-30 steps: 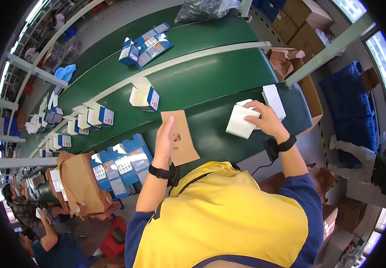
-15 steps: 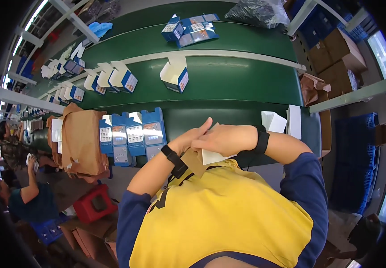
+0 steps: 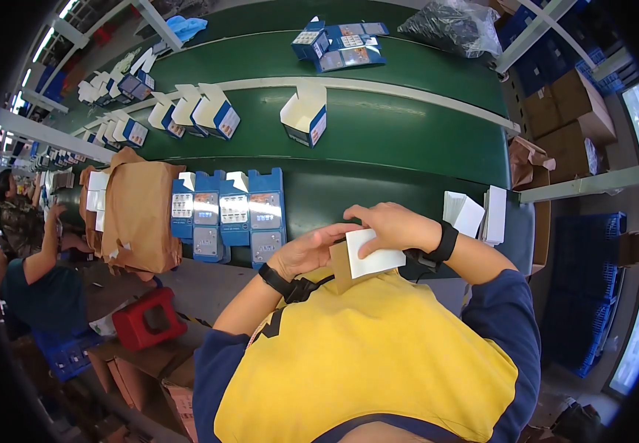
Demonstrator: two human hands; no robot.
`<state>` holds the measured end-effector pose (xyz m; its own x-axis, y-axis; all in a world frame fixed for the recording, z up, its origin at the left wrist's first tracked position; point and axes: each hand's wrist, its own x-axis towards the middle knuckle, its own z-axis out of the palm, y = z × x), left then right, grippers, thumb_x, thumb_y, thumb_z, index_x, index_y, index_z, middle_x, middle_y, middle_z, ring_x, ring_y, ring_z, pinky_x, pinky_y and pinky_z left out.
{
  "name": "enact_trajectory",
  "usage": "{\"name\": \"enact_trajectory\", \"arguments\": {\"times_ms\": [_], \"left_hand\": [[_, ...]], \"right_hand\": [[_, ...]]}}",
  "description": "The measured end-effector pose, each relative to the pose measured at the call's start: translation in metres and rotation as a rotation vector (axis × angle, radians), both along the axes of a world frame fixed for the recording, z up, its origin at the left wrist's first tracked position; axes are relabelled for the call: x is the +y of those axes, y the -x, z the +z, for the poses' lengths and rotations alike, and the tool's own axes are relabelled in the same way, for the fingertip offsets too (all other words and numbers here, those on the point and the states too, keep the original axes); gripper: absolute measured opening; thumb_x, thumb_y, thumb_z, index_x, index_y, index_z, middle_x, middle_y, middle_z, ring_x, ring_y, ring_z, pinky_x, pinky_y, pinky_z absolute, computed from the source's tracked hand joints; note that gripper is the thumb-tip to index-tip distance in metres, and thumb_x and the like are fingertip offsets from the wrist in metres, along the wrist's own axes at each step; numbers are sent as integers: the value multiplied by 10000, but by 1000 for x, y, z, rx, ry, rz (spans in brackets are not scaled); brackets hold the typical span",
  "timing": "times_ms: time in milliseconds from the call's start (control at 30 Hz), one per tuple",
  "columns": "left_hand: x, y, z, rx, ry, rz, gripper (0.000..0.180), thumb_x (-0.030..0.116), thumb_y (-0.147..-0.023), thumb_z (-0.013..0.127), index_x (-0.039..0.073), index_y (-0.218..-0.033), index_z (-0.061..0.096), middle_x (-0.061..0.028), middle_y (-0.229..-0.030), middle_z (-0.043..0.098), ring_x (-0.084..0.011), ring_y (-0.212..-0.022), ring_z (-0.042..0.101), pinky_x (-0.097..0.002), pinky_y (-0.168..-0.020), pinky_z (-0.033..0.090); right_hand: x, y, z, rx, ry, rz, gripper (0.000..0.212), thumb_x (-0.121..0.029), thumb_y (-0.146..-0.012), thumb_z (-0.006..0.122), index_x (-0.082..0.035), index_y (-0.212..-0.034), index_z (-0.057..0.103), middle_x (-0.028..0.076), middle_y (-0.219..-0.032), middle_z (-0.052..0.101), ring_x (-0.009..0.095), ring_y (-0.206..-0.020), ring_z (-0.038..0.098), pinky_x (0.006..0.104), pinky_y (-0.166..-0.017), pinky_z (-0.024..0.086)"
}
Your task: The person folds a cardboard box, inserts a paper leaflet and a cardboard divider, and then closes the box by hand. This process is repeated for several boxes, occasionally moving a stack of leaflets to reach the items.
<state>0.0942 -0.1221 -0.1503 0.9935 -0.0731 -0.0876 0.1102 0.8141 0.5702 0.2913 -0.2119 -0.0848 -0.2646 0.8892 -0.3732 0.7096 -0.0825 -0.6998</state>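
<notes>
In front of my chest is a small folded card, with a white panel [image 3: 378, 260] and a brown panel [image 3: 341, 269] meeting at an angle. My right hand [image 3: 397, 227] grips it from above, its thumb pressed on the white face and its index finger bent over the top. From the left, my left hand [image 3: 301, 253] holds the brown side, its fingers pointing right and partly hidden behind the card. On the bench to the left lie flat blue printed box blanks [image 3: 265, 214]. White card stacks [image 3: 464, 214] stand at the right end.
Open white-and-blue boxes [image 3: 306, 122] stand on the green bench [image 3: 401, 133] beyond a pale rail. A brown paper sack [image 3: 141, 214] sits at left, near a red stool [image 3: 148, 319] and co-workers [image 3: 39, 284]. A dark plastic bag [image 3: 452, 28] lies at the far right.
My hands have drawn apart from their overlap, and the card's white panel now shows more fully. My right hand has turned, with its thumb on the white face. The whole view has shifted slightly.
</notes>
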Motion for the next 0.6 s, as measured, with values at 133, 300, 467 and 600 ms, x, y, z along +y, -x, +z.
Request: {"name": "enact_trajectory", "arguments": {"times_ms": [133,300,467,600], "left_hand": [[-2,13,-8,272,-66,-95,639,381,-845,609,33,-1319,360,-90,-1270,469,-181,-1146,490,-331,-943,405],[-15,-1,19,407,-483,-229,489,239,-866,604,16,-1267,434,-74,-1156,557,-165,-1058,544,-313,-862,451],[-30,-20,33,324,-1029,153,410,122,-785,630,-4,-1155,505,-91,-1029,602,-214,-893,608,-330,-740,504],[-16,-35,55,42,-1928,718,391,58,-684,653,-11,-1061,573,-122,-962,613,-270,-857,622,-330,-700,520]], "right_hand": [[-29,-7,-44,-58,-164,-12,594,-382,-645,742,-77,-1106,524,93,-884,559,312,-910,568,414,-765,447],[-65,27,-64,100,-271,-358,503,-380,-669,731,-69,-1020,549,85,-865,550,296,-821,548,408,-698,433],[-47,14,-41,6,-382,-492,403,-278,-687,736,-58,-966,544,87,-872,540,293,-798,532,388,-688,433],[-26,10,-36,37,-802,-582,339,-118,-688,729,-48,-961,541,100,-868,539,285,-821,548,308,-708,453]]}}
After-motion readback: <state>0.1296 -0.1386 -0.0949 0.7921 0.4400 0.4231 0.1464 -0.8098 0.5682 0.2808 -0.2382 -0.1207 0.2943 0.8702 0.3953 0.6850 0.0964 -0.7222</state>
